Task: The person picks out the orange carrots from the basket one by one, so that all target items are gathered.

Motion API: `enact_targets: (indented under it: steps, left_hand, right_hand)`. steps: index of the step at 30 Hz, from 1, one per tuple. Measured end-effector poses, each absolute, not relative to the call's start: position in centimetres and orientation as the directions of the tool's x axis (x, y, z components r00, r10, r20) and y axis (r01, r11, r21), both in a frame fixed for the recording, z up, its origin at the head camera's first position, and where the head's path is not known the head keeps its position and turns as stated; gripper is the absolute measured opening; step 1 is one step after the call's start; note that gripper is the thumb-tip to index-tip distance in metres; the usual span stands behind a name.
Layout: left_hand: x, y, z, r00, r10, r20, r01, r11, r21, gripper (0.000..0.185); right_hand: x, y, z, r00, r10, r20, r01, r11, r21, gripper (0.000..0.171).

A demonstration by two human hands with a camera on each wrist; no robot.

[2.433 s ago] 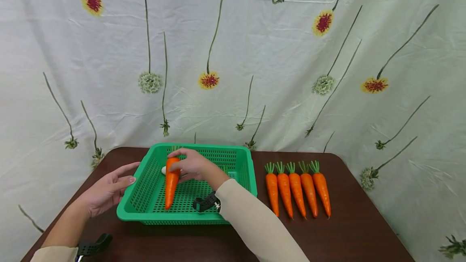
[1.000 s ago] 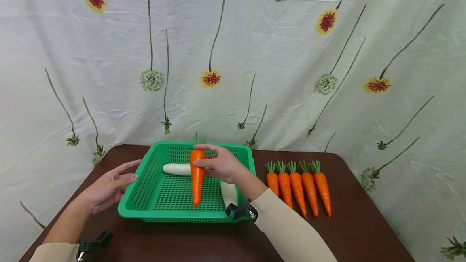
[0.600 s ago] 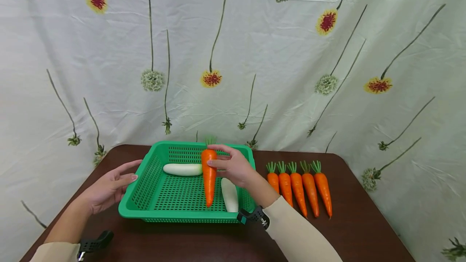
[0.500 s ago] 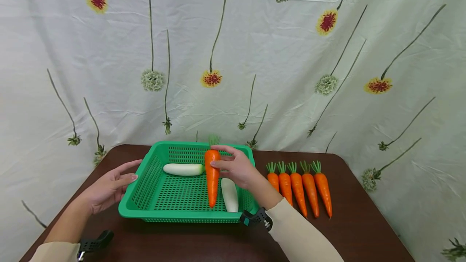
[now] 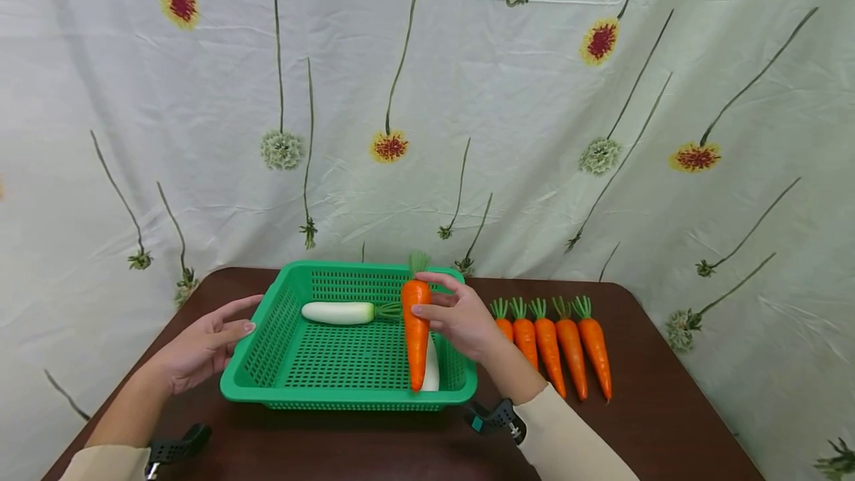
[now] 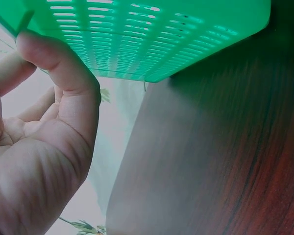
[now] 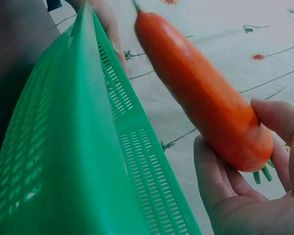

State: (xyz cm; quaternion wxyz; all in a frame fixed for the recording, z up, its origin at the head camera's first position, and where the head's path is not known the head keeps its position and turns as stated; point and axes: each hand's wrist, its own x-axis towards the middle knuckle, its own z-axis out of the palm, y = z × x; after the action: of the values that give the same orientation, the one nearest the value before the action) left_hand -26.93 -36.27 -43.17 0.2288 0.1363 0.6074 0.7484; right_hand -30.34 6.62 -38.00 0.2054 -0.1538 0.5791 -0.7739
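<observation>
Carrot (image 5: pixel 416 332) was held near its top by the right hand (image 5: pixel 461 318), thumb and fingers curled round it, tip down, roughly upright, over the right end of the green basket (image 5: pixel 254 373). Tip sat about level with the basket's near rim, just inside the right wall; right wrist view showed the carrot (image 7: pixel 201 95) clear of the rim, a gap between it and the basket wall (image 7: pixel 112 147).

Left hand (image 5: pixel 200 351) was relaxed with fingers fairly straight, thumb (image 6: pixel 59 73) touching the basket's left outer wall (image 6: pixel 152 39), gripping nothing.

In the basket: one white radish (image 5: pixel 337 312) lay crosswise near the far wall, a second white radish (image 5: pixel 432 373) lay along the right wall, mostly hidden behind the carrot. Middle of the basket floor was open.

Right of the basket, a row of five carrots (image 5: pixel 551 344) lay side by side on the bench (image 5: pixel 668 407), leaves pointing away, the leftmost just beside the right hand. Free bench surface showed right of the row and in front of the basket.

No readable labels or writing anywhere.
</observation>
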Motion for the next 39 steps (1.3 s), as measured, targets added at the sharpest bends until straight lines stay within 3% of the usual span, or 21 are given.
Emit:
enact_targets:
  steps: [9,17,39]
  left_hand:
    - [-27.0,-36.1,-43.2,-0.874,0.472,-0.113,-0.192,-0.124,0.973,0.061]
    - [-27.0,-36.2,-43.3,-0.863,0.500,-0.072,-0.166,-0.146,0.975,0.060]
    - [-26.9,-36.4,-43.1,-0.867,0.495,-0.055,-0.148,-0.151,0.978,0.060]
  right_hand:
    - [-29.6,9.1,-38.3,-0.889,-0.455,0.054,0.074,-0.258,-0.963,0.055]
    - [-29.2,11.2,-39.0,-0.899,-0.432,0.068,0.020,-0.197,-0.980,0.054]
    - [-28.7,17.6,-39.2,-0.956,-0.294,0.005,0.067,-0.235,-0.970,0.060]
